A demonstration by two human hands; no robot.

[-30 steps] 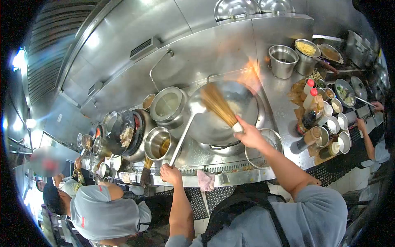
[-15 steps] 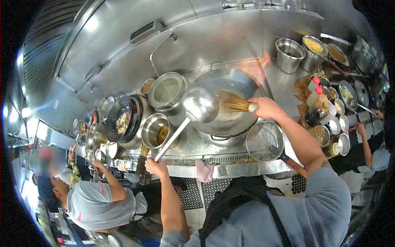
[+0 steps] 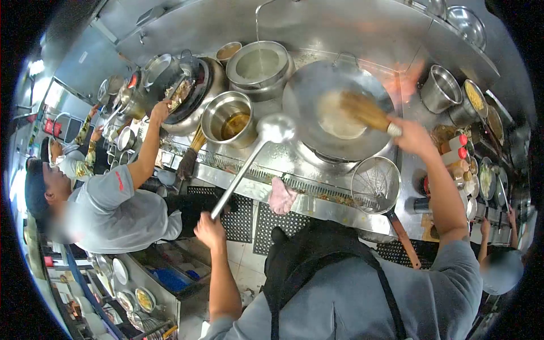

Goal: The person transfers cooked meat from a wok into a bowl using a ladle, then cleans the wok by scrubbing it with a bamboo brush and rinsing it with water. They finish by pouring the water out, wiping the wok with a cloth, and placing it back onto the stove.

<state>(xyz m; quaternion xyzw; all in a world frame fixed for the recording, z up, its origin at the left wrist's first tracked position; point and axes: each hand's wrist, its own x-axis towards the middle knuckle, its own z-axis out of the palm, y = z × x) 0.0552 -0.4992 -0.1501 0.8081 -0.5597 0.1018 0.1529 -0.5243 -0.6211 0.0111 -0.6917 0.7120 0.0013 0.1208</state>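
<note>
The large wok (image 3: 303, 96) sits on the burner with cloudy liquid (image 3: 340, 122) in its bottom. My right hand (image 3: 412, 137) grips the bound end of a bamboo brush (image 3: 365, 111); its blurred bristles are over the liquid. My left hand (image 3: 209, 230) is closed round the handle end of a long steel ladle (image 3: 276, 129). The ladle's bowl is to the left of the wok, above the counter. A wire strainer (image 3: 375, 184) with a wooden handle rests at the counter's front, below the wok.
Left of the wok are a pot of brown liquid (image 3: 229, 122) and a water pot (image 3: 258, 65) under a tap. A co-worker (image 3: 113, 209) reaches to another wok at the left. Bottles (image 3: 453, 148) and steel pots (image 3: 441, 89) stand at the right. A pink cloth (image 3: 281, 196) hangs at the front edge.
The view has shifted. The brush has moved within the wok, and the ladle has swung lower and away from it. The co-worker's hand now reaches the other wok.
</note>
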